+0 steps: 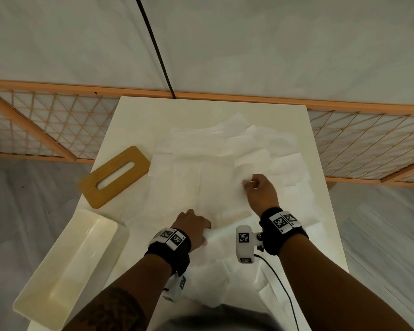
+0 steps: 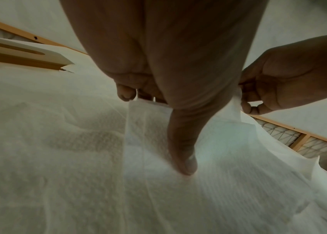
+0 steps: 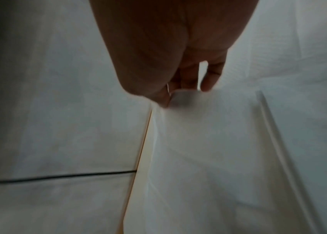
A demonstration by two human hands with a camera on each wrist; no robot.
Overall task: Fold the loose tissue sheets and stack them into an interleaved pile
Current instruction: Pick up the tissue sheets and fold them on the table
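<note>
The tissue sheets (image 1: 201, 168) lay spread all over the middle of the white desk (image 1: 134, 111), many thin white squares overlapping each other, with more near the person's body. They looked soft and a little bumpy, with fold lines in them. One sheet (image 2: 228, 142) was lifted up at its far edge.

The right hand (image 1: 261, 189) pinched that raised edge between thumb and fingers, above the pile. The left hand (image 1: 194, 225) was close to the person, with one finger (image 2: 184, 158) stretched out and pressing down on the same sheet while its other fingers curled back. The two hands were apart, one nearer and one farther.

To the left of the sheets lay a flat wooden lid (image 1: 116, 176) with a long slot cut in it. One tissue corner just touched it. Nearer the person, at the desk's left edge, sat a long cream box (image 1: 65, 266), open at the top. Nothing could be seen inside it.

Behind the desk a wooden frame (image 1: 58, 130) with crossed lattice ran along a pale wall. A thin black cable (image 1: 155, 48) ran down that wall to the desk's far edge. The floor on both sides was grey.
</note>
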